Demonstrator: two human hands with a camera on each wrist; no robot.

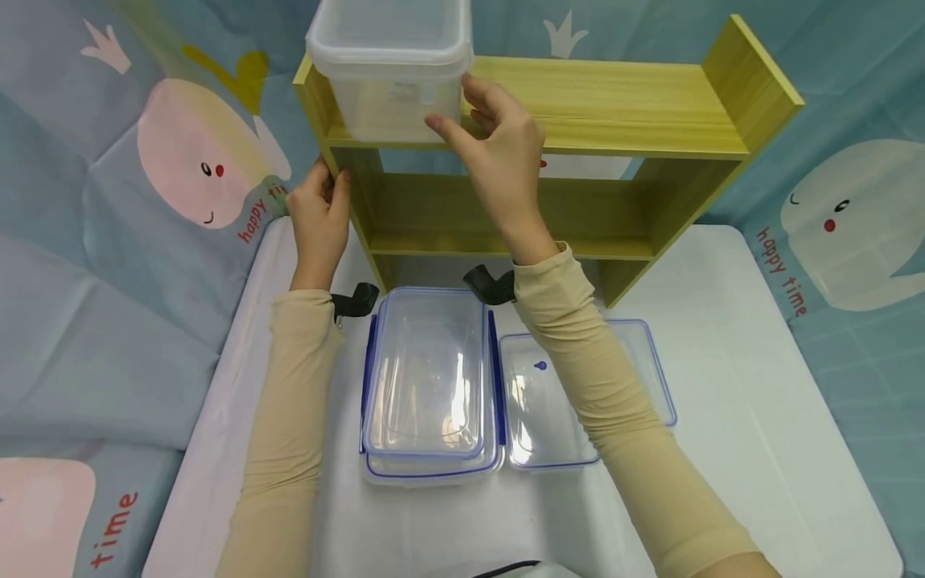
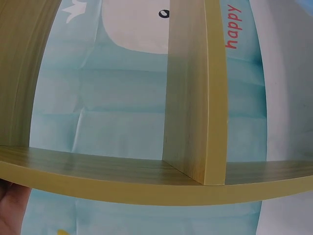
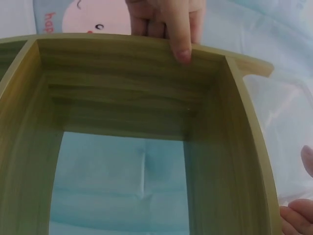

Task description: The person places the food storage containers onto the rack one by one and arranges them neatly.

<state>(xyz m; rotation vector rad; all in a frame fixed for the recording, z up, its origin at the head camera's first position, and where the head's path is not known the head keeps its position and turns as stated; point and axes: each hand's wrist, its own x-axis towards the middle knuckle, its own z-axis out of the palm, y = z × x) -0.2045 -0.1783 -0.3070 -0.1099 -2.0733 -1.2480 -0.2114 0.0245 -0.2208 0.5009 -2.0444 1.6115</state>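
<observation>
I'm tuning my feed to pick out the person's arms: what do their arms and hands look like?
The left hand and right hand are ungloved. The left sleeve and right sleeve are plain beige, wrinkled fabric reaching the wrists, with no visible lettering. A curved black fitting juts out at the left sleeve's end, a second black fitting at the right's.

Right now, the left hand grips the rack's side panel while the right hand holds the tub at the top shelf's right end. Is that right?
Not quite: the tub is at the top shelf's left end, as the head view shows. The left hand does grip the side panel, and the right hand holds the tub.
</observation>
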